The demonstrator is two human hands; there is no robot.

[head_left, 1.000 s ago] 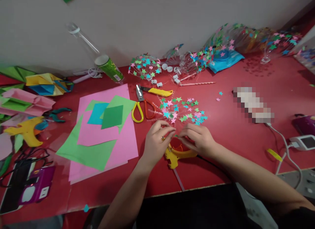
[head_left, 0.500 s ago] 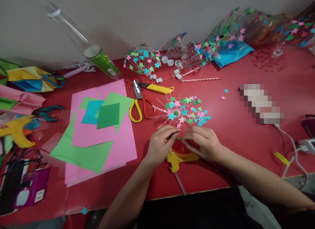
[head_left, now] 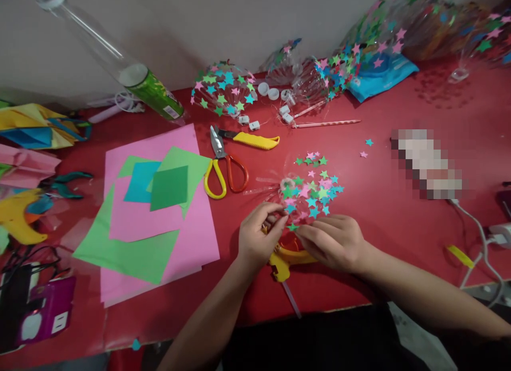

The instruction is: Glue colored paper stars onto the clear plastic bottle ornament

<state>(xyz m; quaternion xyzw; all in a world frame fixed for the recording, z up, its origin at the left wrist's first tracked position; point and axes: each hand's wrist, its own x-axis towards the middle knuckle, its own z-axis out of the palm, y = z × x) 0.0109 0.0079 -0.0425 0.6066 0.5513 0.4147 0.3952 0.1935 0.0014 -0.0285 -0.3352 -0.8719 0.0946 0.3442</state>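
Just in front of me on the red table is a clear plastic bottle piece cut into thin strips, partly blurred. Paper stars in pink, blue and green cover its right side and the table there. My left hand is closed in a pinch at the near edge of the piece, on what looks like a plastic strip. My right hand is closed too, its fingertips at a green paper star. Under both hands lies a yellow glue gun with a glue stick at its rear.
Scissors and a yellow utility knife lie beyond my left hand. Coloured paper sheets are at left, near a tall clear bottle. Star-covered plastic pieces stand along the wall. A white cable runs at right.
The plastic piece has turned between my hands, and its strips at left are blurred. My right hand has moved slightly down and outward. The view has shifted a little.
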